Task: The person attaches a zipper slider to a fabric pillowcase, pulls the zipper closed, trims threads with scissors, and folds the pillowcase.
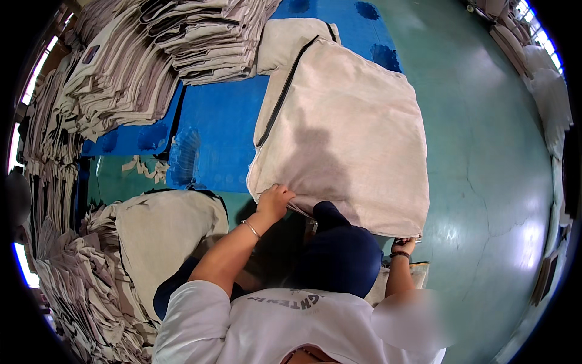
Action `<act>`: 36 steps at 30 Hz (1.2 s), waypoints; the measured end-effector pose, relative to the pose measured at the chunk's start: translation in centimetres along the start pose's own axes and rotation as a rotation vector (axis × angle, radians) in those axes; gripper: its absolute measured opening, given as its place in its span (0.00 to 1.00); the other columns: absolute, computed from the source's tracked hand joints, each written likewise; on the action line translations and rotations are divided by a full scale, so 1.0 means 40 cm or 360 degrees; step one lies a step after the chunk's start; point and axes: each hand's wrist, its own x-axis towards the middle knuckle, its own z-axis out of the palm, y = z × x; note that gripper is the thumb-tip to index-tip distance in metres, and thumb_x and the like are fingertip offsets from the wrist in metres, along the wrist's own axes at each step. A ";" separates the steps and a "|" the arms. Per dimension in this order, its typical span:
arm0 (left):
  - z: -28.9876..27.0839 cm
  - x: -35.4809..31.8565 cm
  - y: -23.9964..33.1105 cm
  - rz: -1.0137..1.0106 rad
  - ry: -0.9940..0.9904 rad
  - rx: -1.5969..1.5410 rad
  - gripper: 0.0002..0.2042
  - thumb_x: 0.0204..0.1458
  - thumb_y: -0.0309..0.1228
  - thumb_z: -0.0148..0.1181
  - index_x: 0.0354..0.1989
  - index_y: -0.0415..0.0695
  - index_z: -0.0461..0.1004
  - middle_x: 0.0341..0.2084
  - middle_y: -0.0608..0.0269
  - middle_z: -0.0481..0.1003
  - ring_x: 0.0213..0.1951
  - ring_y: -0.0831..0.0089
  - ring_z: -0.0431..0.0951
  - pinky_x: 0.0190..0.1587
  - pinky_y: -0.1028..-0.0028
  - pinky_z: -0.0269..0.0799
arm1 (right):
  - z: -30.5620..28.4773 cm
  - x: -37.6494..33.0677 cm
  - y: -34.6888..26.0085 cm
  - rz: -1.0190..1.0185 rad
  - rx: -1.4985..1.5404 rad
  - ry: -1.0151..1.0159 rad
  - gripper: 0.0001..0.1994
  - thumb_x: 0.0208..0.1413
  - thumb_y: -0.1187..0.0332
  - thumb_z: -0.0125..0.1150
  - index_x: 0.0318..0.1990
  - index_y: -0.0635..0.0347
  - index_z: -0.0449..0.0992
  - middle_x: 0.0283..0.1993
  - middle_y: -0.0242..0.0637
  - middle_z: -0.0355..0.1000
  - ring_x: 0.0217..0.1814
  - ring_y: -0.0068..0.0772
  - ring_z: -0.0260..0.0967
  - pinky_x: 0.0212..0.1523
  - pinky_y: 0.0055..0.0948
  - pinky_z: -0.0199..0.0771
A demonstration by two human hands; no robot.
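Observation:
A large beige fabric cover (376, 139) with a dark zipper (290, 88) along its left side lies flat in front of me. My left hand (276, 202) pinches its near left edge, fingers curled over the cloth. Close under the near right corner of the cover is my right hand (405, 244), closed. Something small and dark with a shiny tip shows at its fingers, too small to name. A shadow falls across the middle of the cover. Beyond it lies another beige fabric piece (291, 42), partly covered.
The blue table surface (221, 130) has dark worn patches. Tall stacks of folded beige covers (206, 42) stand at the far left. More fabric (163, 227) is heaped at my left, near scraps (145, 167). Green floor (479, 170) runs along the right.

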 end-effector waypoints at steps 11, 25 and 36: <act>0.145 -0.101 0.083 -0.0370 -0.0570 -0.0965 0.13 0.38 0.30 0.57 0.36 0.48 0.74 0.34 0.58 0.73 0.38 0.64 0.72 0.40 0.70 0.67 | -0.011 0.002 -0.146 -0.0271 -0.0478 0.0642 0.04 0.49 0.69 0.52 0.32 0.55 0.67 0.23 0.28 0.64 0.16 0.19 0.53 0.16 0.19 0.58; 0.147 -0.271 -0.005 -0.1520 -0.0480 -0.2410 0.12 0.48 0.29 0.52 0.41 0.42 0.69 0.34 0.67 0.72 0.33 0.82 0.70 0.32 0.82 0.63 | 0.686 -0.434 0.226 -0.0268 -0.1651 -0.1635 0.08 0.53 0.73 0.45 0.41 0.60 0.67 0.34 0.30 0.67 0.33 0.19 0.63 0.33 0.17 0.64; 0.085 -0.227 -0.070 -0.1425 0.0673 -0.2197 0.12 0.43 0.20 0.54 0.38 0.42 0.67 0.28 0.69 0.67 0.32 0.80 0.67 0.35 0.81 0.64 | 0.652 -0.524 0.566 0.0200 -0.2293 -0.2861 0.09 0.55 0.75 0.40 0.40 0.62 0.67 0.33 0.32 0.67 0.34 0.20 0.63 0.37 0.19 0.64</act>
